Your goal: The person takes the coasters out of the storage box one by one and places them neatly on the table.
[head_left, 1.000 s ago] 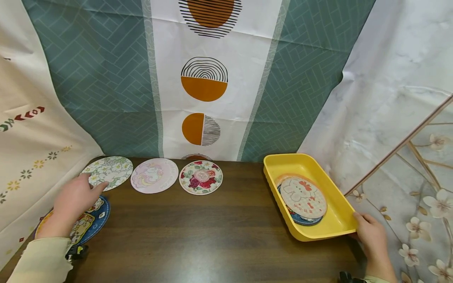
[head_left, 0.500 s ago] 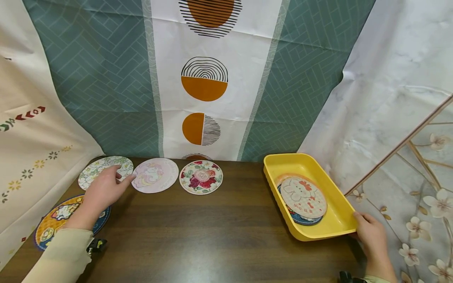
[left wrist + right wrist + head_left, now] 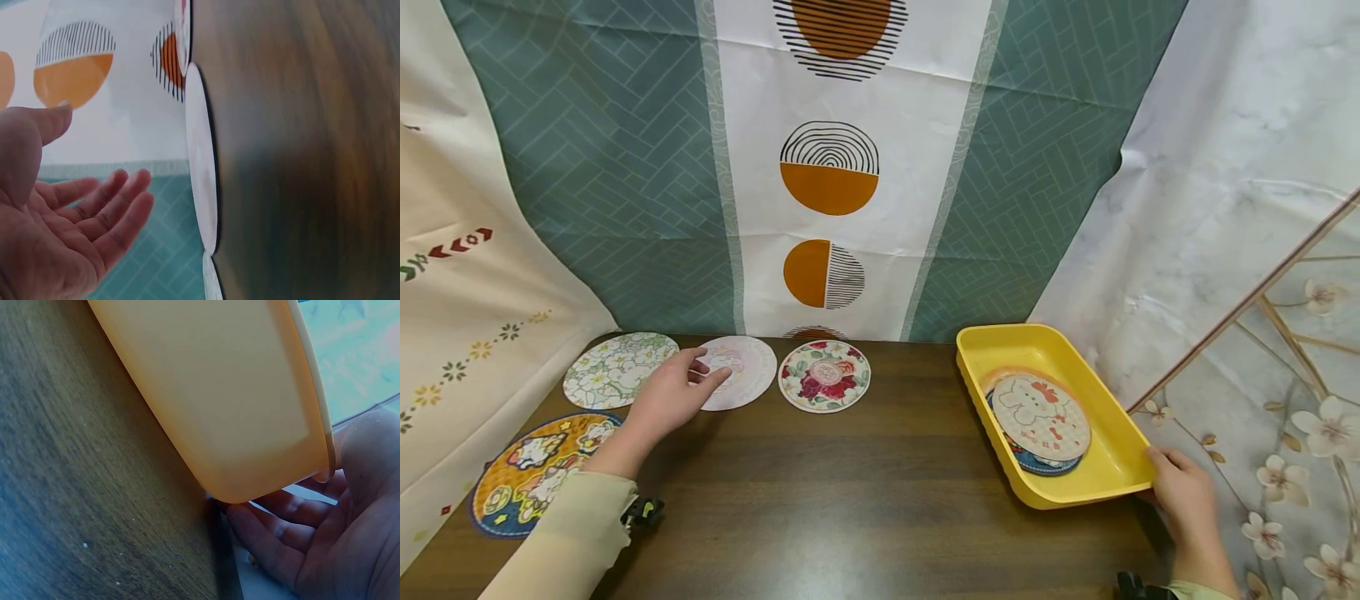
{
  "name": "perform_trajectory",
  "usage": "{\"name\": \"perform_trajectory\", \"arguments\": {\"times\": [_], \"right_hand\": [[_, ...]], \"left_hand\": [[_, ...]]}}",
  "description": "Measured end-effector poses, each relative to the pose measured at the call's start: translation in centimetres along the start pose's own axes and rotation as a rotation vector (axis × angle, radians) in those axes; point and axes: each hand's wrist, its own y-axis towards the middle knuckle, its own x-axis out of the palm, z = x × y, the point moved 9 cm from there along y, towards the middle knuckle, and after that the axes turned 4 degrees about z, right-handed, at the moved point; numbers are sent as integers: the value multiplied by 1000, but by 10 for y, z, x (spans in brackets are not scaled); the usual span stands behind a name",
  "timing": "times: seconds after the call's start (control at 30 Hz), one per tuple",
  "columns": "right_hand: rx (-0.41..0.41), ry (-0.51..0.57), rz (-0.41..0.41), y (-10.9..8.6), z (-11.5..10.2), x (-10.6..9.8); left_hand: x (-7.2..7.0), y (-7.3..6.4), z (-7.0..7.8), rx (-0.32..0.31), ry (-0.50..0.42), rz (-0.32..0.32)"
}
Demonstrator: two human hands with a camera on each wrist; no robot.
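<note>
Pink round mat [image 3: 748, 379] lies at the far side of the brown table [image 3: 865, 475], between the green-and-white floral mat [image 3: 617, 371] and the red floral mat [image 3: 824, 377]. Your left hand [image 3: 673, 390] hovers over its left part, holding nothing: your thumb stands wide of your 4 loosely bent fingers, and the left wrist view shows them apart from the mat. Nearer you, partly behind your left forearm, lies an orange-and-blue cartoon mat [image 3: 523, 475].

Your right hand [image 3: 1183, 492] grips the near right corner of the yellow tray [image 3: 1123, 471], with fingertips under it. At least 2 mats are stacked inside the tray: a cream mat [image 3: 1041, 417] with a pale animal print and red bow on top, a blue-edged mat [image 3: 1051, 468] showing below. Behind the table hangs a green-and-white patterned cloth [image 3: 625, 208].
</note>
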Motion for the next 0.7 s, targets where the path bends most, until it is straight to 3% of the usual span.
{"name": "perform_trajectory", "arguments": {"times": [0.47,0.7], "right_hand": [[-7,-10,-6,0,-3,1],[-5,4,-5,0,-2,1]], "left_hand": [[37,9,39,41,-97,-24],[56,14,55,59,-103,-48]]}}
